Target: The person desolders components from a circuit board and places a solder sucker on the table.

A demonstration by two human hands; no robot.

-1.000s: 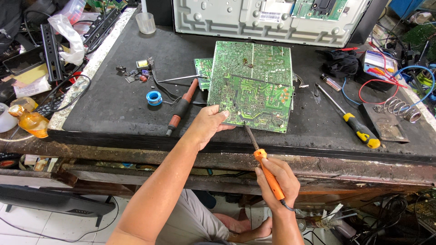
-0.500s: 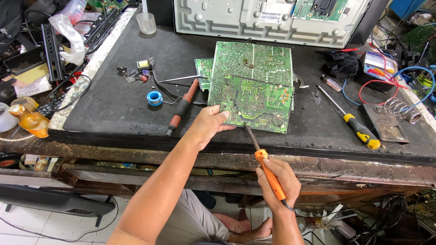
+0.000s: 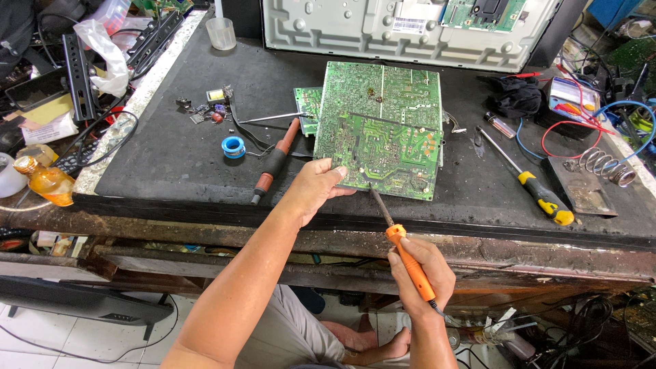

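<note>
My left hand grips the near left corner of a green circuit board that lies on top of a larger green circuit board on the black work mat. My right hand holds an orange-handled soldering iron over the bench's front edge. Its metal tip reaches the near edge of the small board.
A red-handled tool and a blue solder spool lie left of the boards, with small loose parts behind. A yellow-handled screwdriver, a spring stand and wires sit right. A grey chassis stands at the back.
</note>
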